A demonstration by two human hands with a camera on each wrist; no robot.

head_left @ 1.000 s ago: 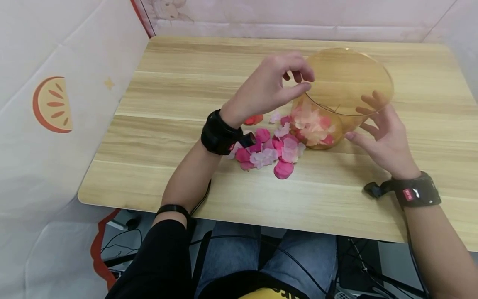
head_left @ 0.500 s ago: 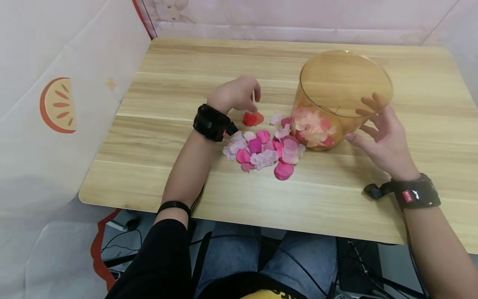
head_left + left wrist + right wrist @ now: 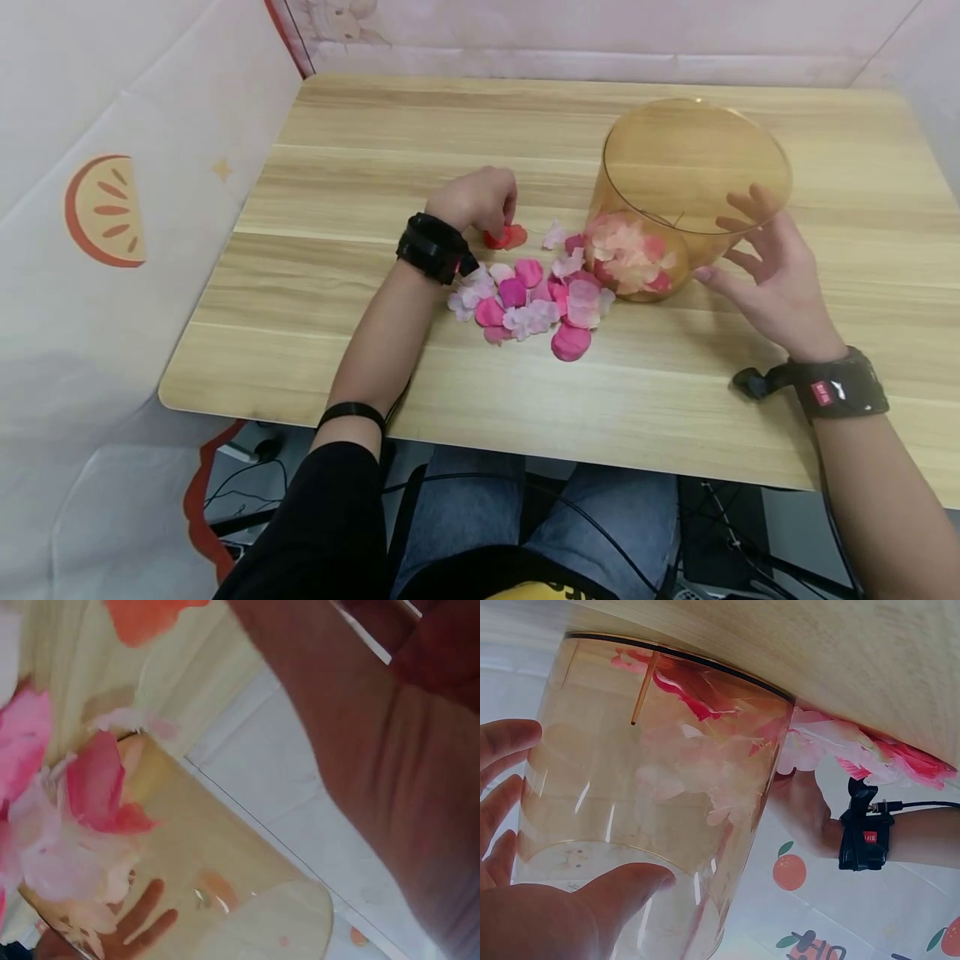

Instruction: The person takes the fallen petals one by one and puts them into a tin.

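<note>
Left hand: the left hand (image 3: 474, 200) is down on the surface (image 3: 360, 275) at about 9 o'clock from the jar, knuckles up, its fingers (image 3: 504, 200) curled over and touching a red petal (image 3: 508, 237); whether they actually pinch it cannot be told, since the fingertips are hidden under the hand.
Right hand: the right hand (image 3: 765, 271) sits at about 4 o'clock of the jar, fingers (image 3: 738, 204) spread and straight, laid against the jar's outer wall; in the right wrist view the thumb (image 3: 626, 885) rests near the rim and the other fingers (image 3: 506, 742) fan along the side.
Jar: a clear amber plastic jar (image 3: 693, 167) stands on the surface toward the right, its wide mouth facing up toward the camera; the right wrist view (image 3: 660, 787) shows a thin vertical seam line on its wall.
Petals in jar: pale pink, peach and a few red petals (image 3: 630, 254) lie in a heap on the jar's bottom.
Loose petals: a scatter of pink, magenta and whitish petals (image 3: 532, 304) lies on the surface at about 8 o'clock from the jar, just beside its base and close under the left wrist.
Red petal: apart from the main scatter, at its 11 o'clock edge, under the left fingertips.
Wristbands: a black band (image 3: 435, 248) on the left wrist, another (image 3: 840, 387) on the right.
Surround: pale walls, one with an orange-slice print (image 3: 105, 208) at 9 o'clock.
</note>
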